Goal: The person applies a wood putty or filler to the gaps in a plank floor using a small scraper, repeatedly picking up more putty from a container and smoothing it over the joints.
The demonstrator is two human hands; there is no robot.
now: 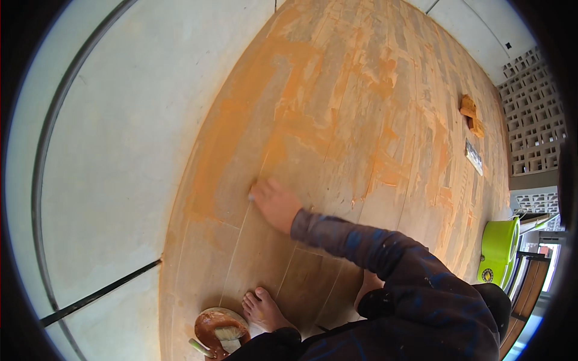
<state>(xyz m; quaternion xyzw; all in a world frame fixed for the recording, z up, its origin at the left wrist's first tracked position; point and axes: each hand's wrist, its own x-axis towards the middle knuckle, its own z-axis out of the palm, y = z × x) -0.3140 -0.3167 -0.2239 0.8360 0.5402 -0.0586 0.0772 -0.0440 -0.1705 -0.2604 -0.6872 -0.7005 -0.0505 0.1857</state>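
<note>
My right hand point(275, 206) reaches across to the left and presses low against the wood-look floor point(253, 253). Its fingers are bent together, and a small pale bit shows at the fingertips, too blurred to name. Under and around the hand run the plank joints, with smears of orange paste point(229, 150) just beyond. Down by my left foot point(265, 310) sits a round bowl point(205, 327) with reddish-brown paste in it. A brush with pale bristles point(229, 333) and a green handle end point(198, 347) lie in the bowl. My left hand is out of the picture.
A pale smooth surface point(120, 144) borders the floor on the left, crossed by a black strip point(99, 293). At the right stand a lime-green bucket point(498, 249) and a patterned block wall point(533, 108). Orange-brown pieces point(471, 115) and a flat rectangular object point(474, 157) lie farther off.
</note>
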